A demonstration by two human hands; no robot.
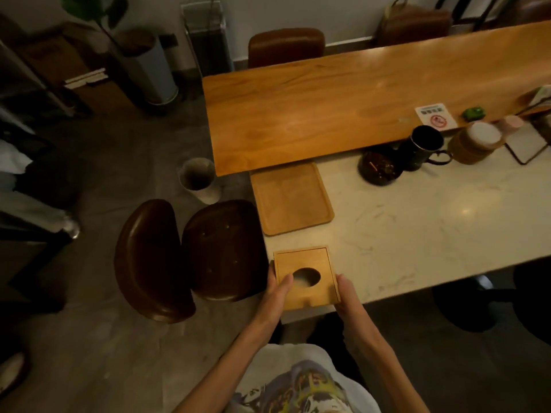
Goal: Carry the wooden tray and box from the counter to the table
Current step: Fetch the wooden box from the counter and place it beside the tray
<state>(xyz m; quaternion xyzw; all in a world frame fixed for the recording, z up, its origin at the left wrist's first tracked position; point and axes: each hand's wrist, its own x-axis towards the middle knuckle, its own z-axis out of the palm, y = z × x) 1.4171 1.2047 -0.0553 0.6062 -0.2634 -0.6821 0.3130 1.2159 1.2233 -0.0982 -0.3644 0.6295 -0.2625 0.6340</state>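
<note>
Both hands are on the wooden box (307, 278) at the near corner of the white marble table (432, 222). The left hand (275, 289) clasps the box's left side, thumb laid over the lid just beside the opening. The right hand (346, 293) closes on the right side, thumb up against the edge. Whether the box rests on the marble or is lifted just off it, I cannot tell.

The box is square and light honey-coloured, with a flat lid set inside a thin raised frame. An oval hole is cut in the middle of the lid, something pale showing through it, and a small notch sits in the lid's near edge.

Just beyond the box lies the wooden tray (290, 199), flat on the marble, apart from the box. It is rectangular with rounded corners and a low rim, the same warm tone. Its far end reaches the edge of the long wooden tabletop (343, 114).

A dark brown chair (190, 260) stands left of the box, beside the table edge.
</note>
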